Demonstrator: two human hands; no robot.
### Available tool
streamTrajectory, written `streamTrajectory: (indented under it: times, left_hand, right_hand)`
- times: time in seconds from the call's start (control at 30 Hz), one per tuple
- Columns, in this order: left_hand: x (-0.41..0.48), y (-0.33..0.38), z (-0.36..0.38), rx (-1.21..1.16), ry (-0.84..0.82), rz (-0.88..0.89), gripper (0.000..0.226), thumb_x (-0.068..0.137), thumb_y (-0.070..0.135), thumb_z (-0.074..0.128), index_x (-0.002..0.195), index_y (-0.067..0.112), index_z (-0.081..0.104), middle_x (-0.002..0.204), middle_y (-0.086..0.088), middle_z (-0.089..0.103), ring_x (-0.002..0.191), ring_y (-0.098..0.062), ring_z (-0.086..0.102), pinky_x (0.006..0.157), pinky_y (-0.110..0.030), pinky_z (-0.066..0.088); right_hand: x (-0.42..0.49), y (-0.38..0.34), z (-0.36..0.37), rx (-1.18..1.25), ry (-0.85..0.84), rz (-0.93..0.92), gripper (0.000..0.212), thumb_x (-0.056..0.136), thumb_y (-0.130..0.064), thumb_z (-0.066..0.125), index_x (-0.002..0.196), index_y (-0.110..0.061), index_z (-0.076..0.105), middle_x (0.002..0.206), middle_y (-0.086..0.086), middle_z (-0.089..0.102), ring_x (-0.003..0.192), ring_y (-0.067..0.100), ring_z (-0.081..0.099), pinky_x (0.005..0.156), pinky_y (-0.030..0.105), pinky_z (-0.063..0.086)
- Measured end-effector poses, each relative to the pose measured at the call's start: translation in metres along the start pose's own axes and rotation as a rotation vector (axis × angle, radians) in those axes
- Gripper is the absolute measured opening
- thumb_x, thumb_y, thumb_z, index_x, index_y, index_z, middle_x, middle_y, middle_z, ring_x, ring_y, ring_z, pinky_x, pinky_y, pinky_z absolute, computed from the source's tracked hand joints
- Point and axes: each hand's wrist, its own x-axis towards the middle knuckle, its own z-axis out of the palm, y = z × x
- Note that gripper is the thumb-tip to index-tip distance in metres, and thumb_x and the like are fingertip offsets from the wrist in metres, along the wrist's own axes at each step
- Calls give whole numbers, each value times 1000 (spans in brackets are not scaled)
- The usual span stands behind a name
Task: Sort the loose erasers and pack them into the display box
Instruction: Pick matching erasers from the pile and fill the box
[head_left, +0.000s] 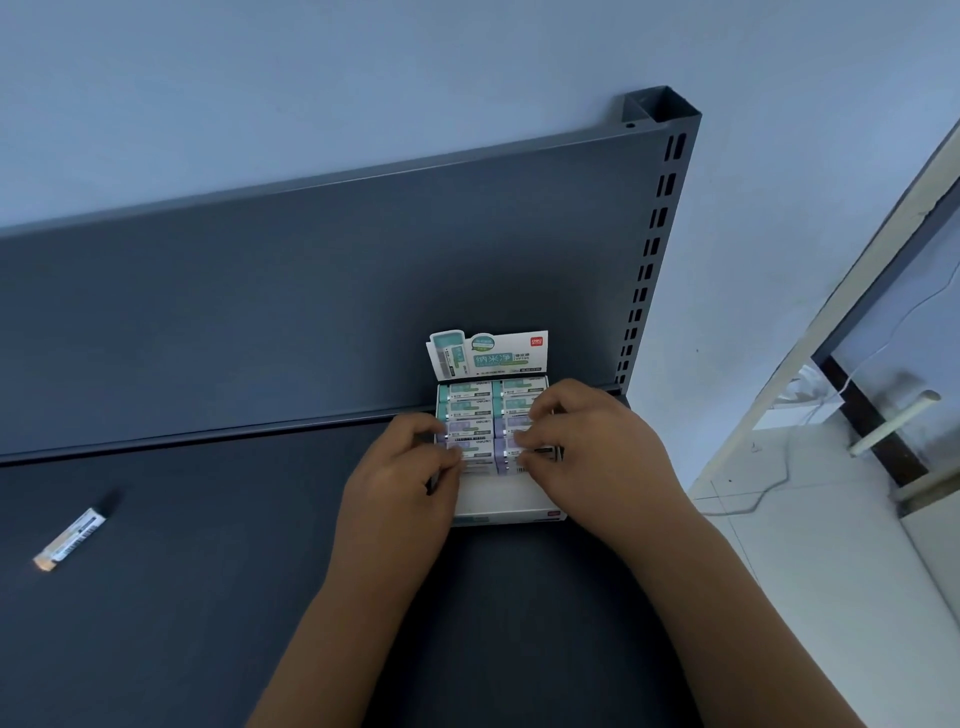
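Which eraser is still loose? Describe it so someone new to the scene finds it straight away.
On the dark grey shelf, look far left of the display box. The loose eraser lies alone there, slanted, barcode sleeve showing. Unlike the packed erasers, it is outside the box, touching nothing.

Forearms reach forward, palms down. Left hand (410, 467) and right hand (587, 441) curl fingers, grips pinching erasers (475, 451). Fingertips nearly meet.
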Motion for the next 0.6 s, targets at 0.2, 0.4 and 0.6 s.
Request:
streamTrajectory:
  times: [0.2, 0.4, 0.6]
  left_hand:
    - [-2, 1, 3, -33, -26, -135, 6, 89, 15, 72, 88, 16, 79, 115, 14, 62, 93, -11, 63, 71, -36, 55]
    - [-7, 4, -16, 42, -200, -34, 34, 89, 42, 65, 117, 25, 73, 135, 15, 54, 110, -12, 57, 87, -42, 54]
    - [-9, 7, -58, 223, -284, 11, 62, 84, 66, 50, 133, 30, 61, 122, 11, 67, 111, -17, 59, 92, -42, 51]
  right_hand:
    - [0, 0, -7, -27, -74, 11, 18, 85, -36, 75, 103, -36, 79, 116, -17, 58, 99, 12, 63, 71, 31, 57]
    - [-14, -4, -33, 148, -139, 57, 56, 82, -53, 63, 136, -39, 59, 153, -26, 31, 132, 8, 45, 105, 39, 49]
    - [-19, -64, -23, 109, 15, 143, 66, 85, -68, 54, 141, -35, 47, 138, -19, 47, 126, 7, 47, 99, 33, 49]
